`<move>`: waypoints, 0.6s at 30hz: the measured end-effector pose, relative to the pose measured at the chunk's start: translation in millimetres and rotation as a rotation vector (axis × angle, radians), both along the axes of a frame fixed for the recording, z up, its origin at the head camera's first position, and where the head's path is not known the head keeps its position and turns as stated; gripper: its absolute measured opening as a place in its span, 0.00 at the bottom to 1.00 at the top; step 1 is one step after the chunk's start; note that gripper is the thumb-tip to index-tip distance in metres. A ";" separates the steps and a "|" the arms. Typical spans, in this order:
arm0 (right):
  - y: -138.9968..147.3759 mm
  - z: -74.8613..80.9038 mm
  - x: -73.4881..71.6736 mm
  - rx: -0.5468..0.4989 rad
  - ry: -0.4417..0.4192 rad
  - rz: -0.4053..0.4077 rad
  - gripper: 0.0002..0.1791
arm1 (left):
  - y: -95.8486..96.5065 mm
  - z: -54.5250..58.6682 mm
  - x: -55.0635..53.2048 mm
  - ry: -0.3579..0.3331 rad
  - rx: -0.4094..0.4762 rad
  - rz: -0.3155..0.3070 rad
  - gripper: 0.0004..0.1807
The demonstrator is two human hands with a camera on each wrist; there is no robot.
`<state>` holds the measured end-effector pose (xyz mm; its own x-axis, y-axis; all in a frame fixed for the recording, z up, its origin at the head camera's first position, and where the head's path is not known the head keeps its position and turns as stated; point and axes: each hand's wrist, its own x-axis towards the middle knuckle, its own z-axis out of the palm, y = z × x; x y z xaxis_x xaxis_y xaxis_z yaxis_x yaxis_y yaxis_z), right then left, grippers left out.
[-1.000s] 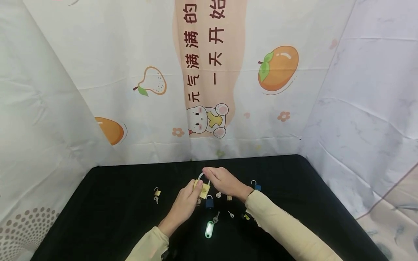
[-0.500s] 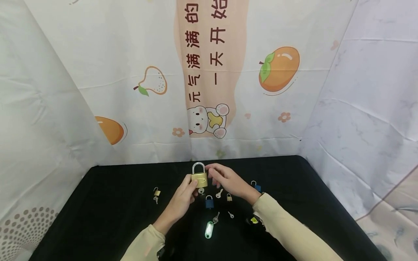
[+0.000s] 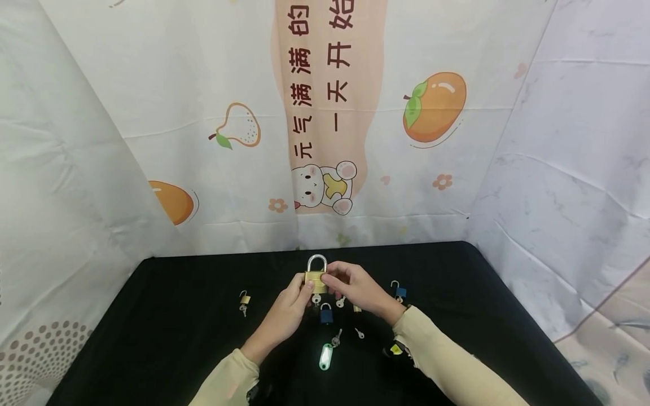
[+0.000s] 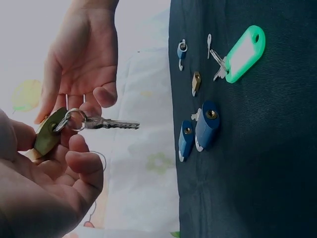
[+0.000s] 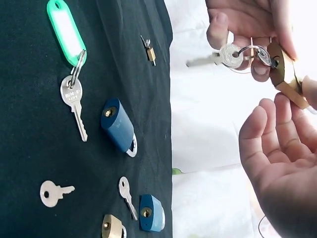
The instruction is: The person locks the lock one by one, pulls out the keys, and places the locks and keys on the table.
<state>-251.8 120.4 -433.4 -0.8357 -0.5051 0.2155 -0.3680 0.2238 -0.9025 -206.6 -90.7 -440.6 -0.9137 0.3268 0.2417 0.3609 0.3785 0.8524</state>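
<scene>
A brass padlock (image 3: 315, 276) is held up above the black table, its silver shackle upward and both legs seeming to meet the body. My left hand (image 3: 285, 316) grips its left side, thumb on the front. At the right edge my right hand (image 3: 359, 286) pinches the body with the thumb in front; some of its fingers are hidden behind. Underneath, one key sits in the keyhole, and a second key (image 4: 116, 124) dangles from the same ring, as the left wrist view shows.
On the black cloth (image 3: 167, 338) lie blue padlocks (image 3: 326, 314), small brass padlocks (image 3: 245, 300), loose keys (image 3: 360, 334), and a key with a green tag (image 3: 325, 357). Something dark with a yellow patch (image 3: 396, 349) is by the right sleeve. Printed curtains (image 3: 228, 186) surround the table.
My right hand has left the top of the shackle, drawn off to the right, then come onto the padlock's right side. The padlock has turned from tilted to upright in my left hand.
</scene>
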 end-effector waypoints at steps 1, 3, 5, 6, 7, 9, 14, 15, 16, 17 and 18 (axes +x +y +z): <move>-0.4 0.0 -0.2 0.002 0.005 -0.006 0.12 | -0.1 0.9 -0.2 0.009 -0.019 0.002 0.19; -1.5 3.7 1.9 -0.006 0.009 -0.018 0.12 | -0.8 2.3 -1.6 0.026 -0.056 0.017 0.20; -2.3 3.0 1.4 -0.018 0.008 -0.029 0.12 | -2.5 3.7 -3.2 0.044 -0.089 0.040 0.20; -2.9 2.9 1.6 -0.023 0.005 -0.033 0.13 | -3.5 4.7 -3.9 0.053 -0.102 0.051 0.20; -3.4 2.8 1.8 -0.027 -0.002 -0.034 0.13 | -4.5 5.2 -4.7 0.061 -0.112 0.060 0.19; -3.8 -0.9 -0.3 -0.035 -0.005 -0.028 0.14 | -6.4 6.0 -5.4 0.074 -0.118 0.075 0.18; -4.0 0.1 2.0 -0.036 -0.016 -0.015 0.15 | -5.9 6.9 -4.6 0.091 -0.074 0.063 0.17; -3.8 -0.4 2.5 -0.028 -0.013 -0.015 0.14 | -5.4 5.8 -4.4 0.092 -0.069 0.058 0.18; -3.6 -1.1 3.0 -0.023 -0.013 -0.011 0.14 | -4.9 4.3 -3.9 0.091 -0.062 0.052 0.18; -3.6 -2.1 3.4 -0.016 -0.010 -0.010 0.14 | -4.5 2.7 -3.5 0.085 -0.055 0.046 0.19; -3.8 -2.8 3.7 -0.011 -0.008 -0.011 0.13 | -4.1 1.0 -2.8 0.076 -0.048 0.044 0.19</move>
<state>-248.1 116.5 -436.2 -0.8431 -0.4931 0.2147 -0.3585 0.2176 -0.9078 -209.4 -94.8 -439.6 -0.9071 0.2998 0.2956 0.4058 0.4355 0.8036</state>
